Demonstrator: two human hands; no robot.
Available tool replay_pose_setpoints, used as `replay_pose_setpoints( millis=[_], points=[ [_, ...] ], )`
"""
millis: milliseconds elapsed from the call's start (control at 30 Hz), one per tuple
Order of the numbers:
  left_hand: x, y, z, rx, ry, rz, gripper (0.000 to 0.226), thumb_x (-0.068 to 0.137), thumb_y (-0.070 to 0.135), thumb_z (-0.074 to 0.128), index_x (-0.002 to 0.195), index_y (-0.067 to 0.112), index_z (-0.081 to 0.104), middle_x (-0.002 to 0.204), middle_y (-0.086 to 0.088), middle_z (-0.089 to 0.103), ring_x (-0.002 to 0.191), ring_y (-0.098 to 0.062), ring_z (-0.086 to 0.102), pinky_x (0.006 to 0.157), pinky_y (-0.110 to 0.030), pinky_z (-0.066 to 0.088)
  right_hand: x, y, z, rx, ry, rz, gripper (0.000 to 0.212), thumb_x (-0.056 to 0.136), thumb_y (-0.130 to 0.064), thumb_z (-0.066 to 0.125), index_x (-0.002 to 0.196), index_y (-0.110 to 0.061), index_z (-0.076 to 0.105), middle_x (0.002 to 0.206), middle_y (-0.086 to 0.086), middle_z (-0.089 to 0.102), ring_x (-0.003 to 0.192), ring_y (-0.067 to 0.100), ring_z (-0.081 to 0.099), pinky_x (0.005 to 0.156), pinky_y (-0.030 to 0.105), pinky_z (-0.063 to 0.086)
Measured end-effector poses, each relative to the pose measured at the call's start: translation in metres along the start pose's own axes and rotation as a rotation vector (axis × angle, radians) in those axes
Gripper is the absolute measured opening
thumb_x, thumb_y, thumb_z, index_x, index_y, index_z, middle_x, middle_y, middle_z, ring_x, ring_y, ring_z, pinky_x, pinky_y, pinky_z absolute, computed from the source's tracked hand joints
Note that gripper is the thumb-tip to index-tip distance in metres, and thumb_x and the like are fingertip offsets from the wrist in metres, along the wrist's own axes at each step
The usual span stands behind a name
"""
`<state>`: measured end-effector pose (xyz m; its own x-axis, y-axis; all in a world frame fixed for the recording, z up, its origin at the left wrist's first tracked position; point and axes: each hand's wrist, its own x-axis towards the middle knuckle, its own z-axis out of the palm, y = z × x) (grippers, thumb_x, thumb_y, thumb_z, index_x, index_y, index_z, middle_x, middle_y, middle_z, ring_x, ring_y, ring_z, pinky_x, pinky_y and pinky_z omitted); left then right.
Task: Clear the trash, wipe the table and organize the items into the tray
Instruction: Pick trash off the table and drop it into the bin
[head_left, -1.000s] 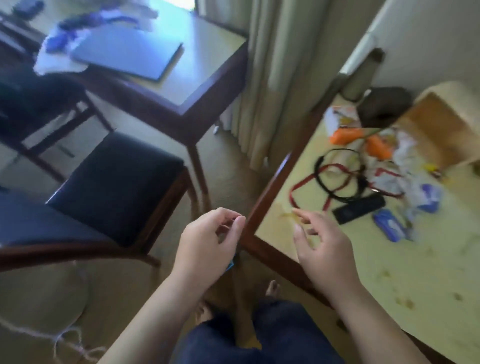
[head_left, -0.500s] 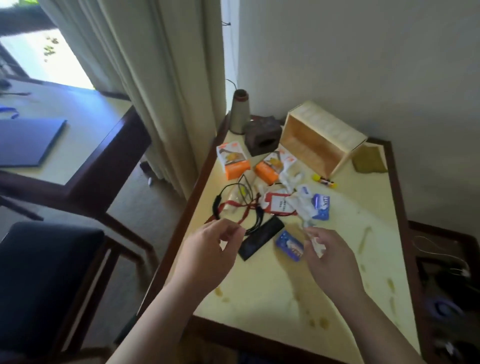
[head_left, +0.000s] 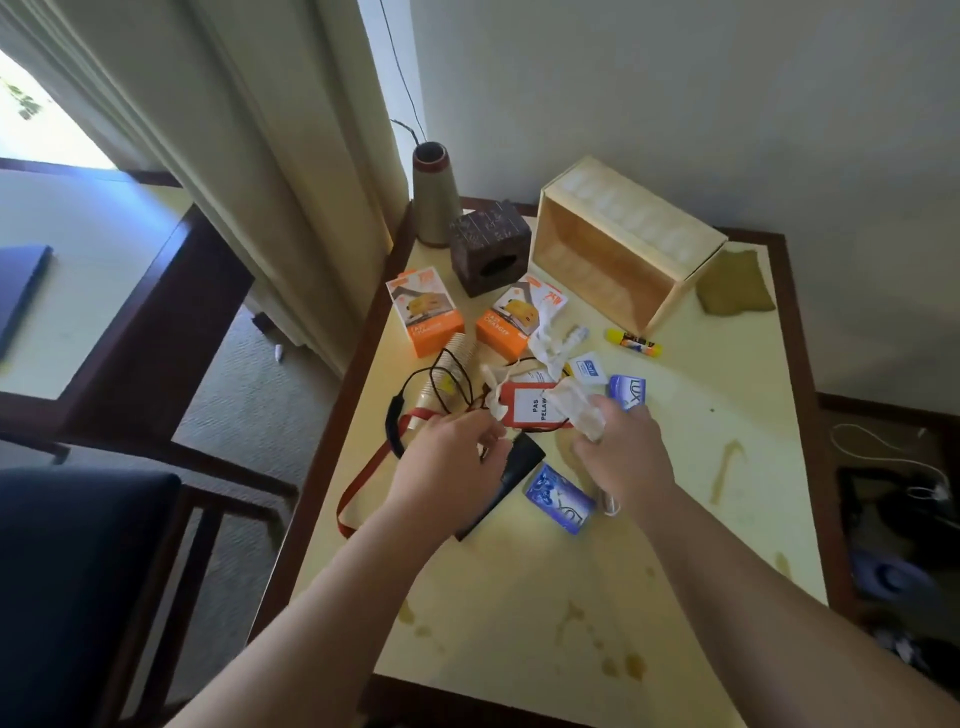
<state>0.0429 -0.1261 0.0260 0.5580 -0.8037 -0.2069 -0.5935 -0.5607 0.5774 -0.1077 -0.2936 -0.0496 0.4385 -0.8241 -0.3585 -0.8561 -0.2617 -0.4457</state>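
Looking down from the head camera: right hand (head_left: 621, 451) curled round a crumpled white wrapper (head_left: 574, 408) just above the table (head_left: 519, 613), grasp plainly closed on it; left hand (head_left: 451, 457) over the tangle of black cord (head_left: 449, 382) and red lanyard (head_left: 363, 480), fingers bent toward a scrap beside the red badge holder (head_left: 527, 408), though whether pinching it or merely touching, cannot tell. Wrapper likely feather-light, soft, crushable, a bit slick (best bunched into the palm, not nipped by a corner). Lanyard and cord limp and prone to snag one another, better gathered in loops than dragged by one end. Wooden tray (head_left: 623, 249) tipped on its side at the back, well apart from both hands, rigid, probably easy to right by its rim. Counting now: two orange charger boxes (head_left: 426, 317), two blue soap packets (head_left: 558, 499), one small white sachet (head_left: 589, 368), one glue stick (head_left: 634, 342), one black flat bar (head_left: 511, 480) partly under the left hand, one paper cup (head_left: 449, 374) lying down, one dark carved box (head_left: 488, 247), one thread cone (head_left: 434, 195), one olive cloth (head_left: 735, 283) in the far corner. Brown stains scattered over the tabletop, wiping not yet done.
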Motion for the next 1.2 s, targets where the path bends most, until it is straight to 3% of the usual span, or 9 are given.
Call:
replay_pose_setpoints(
  millis=[133, 200, 300, 433, 600, 800, 1000, 1100, 1200],
  points=[
    [0.046, -0.003, 0.012, 0.107, -0.044, 0.016, 0.036, 0.100, 0.038, 0.065, 0.135, 0.031, 0.062, 0.130, 0.007, 0.065, 0.123, -0.019, 0.057, 0.093, -0.038, 0.057, 0.021, 0.007, 0.012, -0.110, -0.035, 0.043, 0.048, 0.093, -0.040, 0.054, 0.140, -0.035, 0.049, 0.125, 0.008, 0.052, 0.114, 0.030, 0.053, 0.087, 0.041, 0.052],
    [0.067, -0.007, 0.017, 0.179, -0.076, 0.032, 0.044, 0.100, 0.036, 0.066, 0.142, 0.030, 0.056, 0.138, 0.005, 0.061, 0.133, -0.023, 0.051, 0.094, -0.038, 0.056, 0.028, 0.012, 0.018, -0.168, -0.040, 0.037, 0.039, 0.093, -0.042, 0.051, 0.129, -0.028, 0.055, 0.120, 0.008, 0.056, 0.109, 0.028, 0.053, 0.082, 0.039, 0.051],
    [0.093, -0.015, 0.024, 0.285, -0.128, 0.044, 0.057, 0.097, 0.030, 0.069, 0.150, 0.028, 0.048, 0.148, 0.002, 0.053, 0.140, -0.025, 0.040, 0.102, -0.043, 0.051, 0.026, 0.008, 0.016, -0.139, -0.011, 0.045, 0.015, 0.097, -0.030, 0.052, 0.106, -0.023, 0.063, 0.110, 0.007, 0.053, 0.096, 0.026, 0.056, 0.079, 0.041, 0.055],
    [0.114, -0.020, 0.030, 0.449, -0.211, 0.057, 0.067, 0.094, 0.028, 0.070, 0.153, 0.024, 0.040, 0.152, -0.001, 0.046, 0.144, -0.027, 0.034, 0.109, -0.046, 0.046, 0.022, 0.002, 0.015, -0.042, 0.111, -0.014, 0.012, 0.095, -0.026, 0.054, 0.089, -0.024, 0.064, 0.091, -0.001, 0.050, 0.084, 0.022, 0.059, 0.071, 0.041, 0.056],
    [0.126, -0.027, 0.043, 0.499, -0.286, 0.012, 0.050, 0.091, 0.027, 0.067, 0.139, 0.024, 0.053, 0.133, -0.004, 0.057, 0.131, -0.026, 0.042, 0.108, -0.046, 0.043, 0.025, -0.005, 0.007, 0.053, 0.222, -0.129, 0.011, 0.095, -0.025, 0.063, 0.101, -0.019, 0.070, 0.092, -0.005, 0.049, 0.085, 0.017, 0.052, 0.068, 0.033, 0.044],
    [0.114, -0.026, 0.040, 0.489, -0.158, 0.085, 0.026, 0.099, 0.020, 0.056, 0.121, 0.029, 0.067, 0.121, 0.003, 0.068, 0.130, -0.027, 0.041, 0.110, -0.048, 0.034, 0.048, -0.022, -0.002, 0.062, 0.249, -0.277, 0.026, 0.090, -0.019, 0.071, 0.116, -0.018, 0.075, 0.113, -0.003, 0.046, 0.112, 0.017, 0.041, 0.090, 0.032, 0.044],
    [0.084, -0.019, 0.027, 0.343, -0.012, 0.081, 0.019, 0.103, 0.034, 0.057, 0.117, 0.033, 0.069, 0.121, 0.011, 0.070, 0.134, -0.024, 0.044, 0.121, -0.057, 0.024, 0.083, -0.049, -0.002, -0.102, 0.090, -0.270, 0.031, 0.095, -0.028, 0.063, 0.123, -0.020, 0.073, 0.146, 0.008, 0.051, 0.137, 0.029, 0.034, 0.106, 0.044, 0.039],
    [0.065, -0.024, 0.021, 0.188, 0.144, 0.108, 0.018, 0.103, 0.034, 0.058, 0.109, 0.031, 0.074, 0.107, 0.012, 0.074, 0.117, -0.022, 0.058, 0.108, -0.053, 0.042, 0.094, -0.056, 0.003, -0.134, 0.028, -0.254, 0.035, 0.097, -0.031, 0.058, 0.129, -0.022, 0.070, 0.144, 0.009, 0.055, 0.136, 0.032, 0.036, 0.104, 0.047, 0.040],
    [0.047, -0.036, 0.013, 0.035, 0.228, 0.134, 0.014, 0.102, 0.031, 0.063, 0.107, 0.029, 0.075, 0.101, 0.013, 0.075, 0.100, -0.016, 0.059, 0.085, -0.044, 0.052, 0.097, -0.062, 0.007, -0.225, 0.008, -0.223, 0.031, 0.100, -0.030, 0.054, 0.125, -0.023, 0.072, 0.120, 0.003, 0.066, 0.117, 0.028, 0.048, 0.096, 0.047, 0.044]
  ],
)
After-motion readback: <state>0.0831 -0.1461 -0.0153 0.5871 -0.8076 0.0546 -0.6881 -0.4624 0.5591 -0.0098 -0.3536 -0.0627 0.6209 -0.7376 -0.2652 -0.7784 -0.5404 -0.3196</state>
